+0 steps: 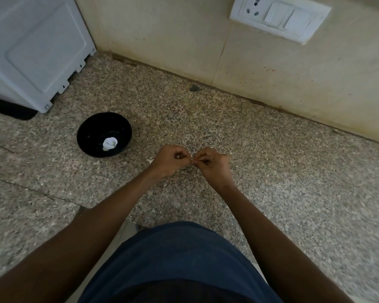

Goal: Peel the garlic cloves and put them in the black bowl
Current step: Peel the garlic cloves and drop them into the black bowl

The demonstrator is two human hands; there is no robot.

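Dark blue cloth [179,259] over the person's body fills the bottom of the view, smooth and matte; from either side of it 2 bare forearms reach forward and converge over the speckled stone counter [271,193]. Left hand [170,159] has its fingers curled in toward the palm, knuckles up, wrist bent slightly inward; right hand [212,166] is likewise curled, thumb and fingertips pinched together where the 2 hands meet. Something very small sits between the fingertips, too hidden to name for sure, so whether it is a garlic clove cannot be told; both hands appear to pinch it. Black bowl [104,134] stands on the counter to the left of the hands and a little farther back, apart from them; it is round, glossy and deep, and holds 1 pale whitish garlic piece [109,143] near its bottom. Counter is rough-looking granite, grey-beige with fine dark flecks; behind it rises a cream wall [184,40], stained in places, bearing a white plastic switch plate [280,17]; a white ribbed appliance [35,47] stands at the far left.
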